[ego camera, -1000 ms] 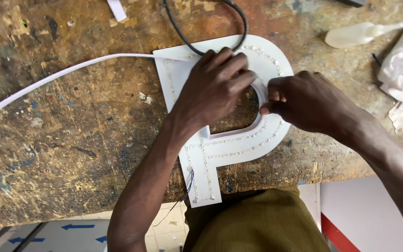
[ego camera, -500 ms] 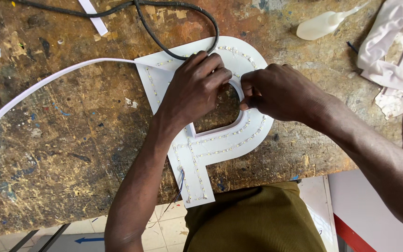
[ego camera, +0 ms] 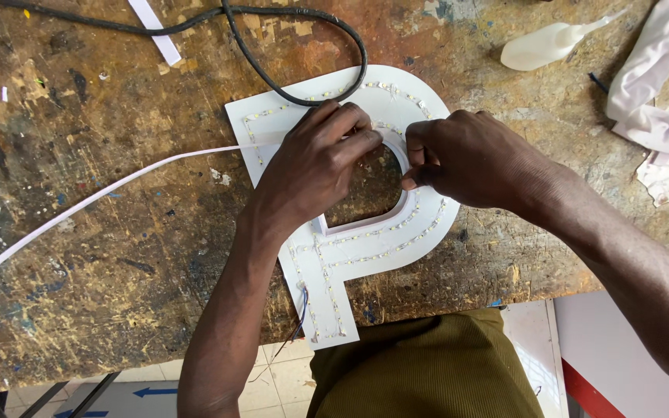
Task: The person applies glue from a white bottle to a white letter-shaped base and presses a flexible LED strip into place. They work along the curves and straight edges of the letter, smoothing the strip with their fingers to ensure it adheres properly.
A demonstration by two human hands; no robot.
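View from above of a scarred wooden tabletop (ego camera: 79, 255) spattered with paint. At centre lies a flat white letter (ego camera: 365, 240), shaped like a P, its stem running toward 6 o'clock and overhanging the near edge of the tabletop. Rows of small lights (ego camera: 373, 244) trace its face, and thin wires (ego camera: 297, 310) hang from the stem.

The left hand (ego camera: 315, 166) rests palm down on the letter at the 9 o'clock side of the bowl opening, fingers (ego camera: 350, 128) held together and pressed flat against the white face at the opening's upper rim. The right hand (ego camera: 466, 159) meets it from 3 o'clock; its fingers (ego camera: 416, 166) are pinched together at the inner edge of the bowl, apparently on the thin white rim there, though what lies between them cannot be made out. The two hands are just beside each other, nearly touching.

A long white strip (ego camera: 102, 201) runs from under the left hand toward 8 o'clock across the tabletop. A black cable (ego camera: 303, 97) loops over the top of the letter at 12 o'clock. A pale squeeze bottle (ego camera: 543, 46) lies at 1 o'clock, crumpled white sheeting (ego camera: 660, 77) at 2 o'clock, and a short white offcut (ego camera: 156, 31) at 11 o'clock.
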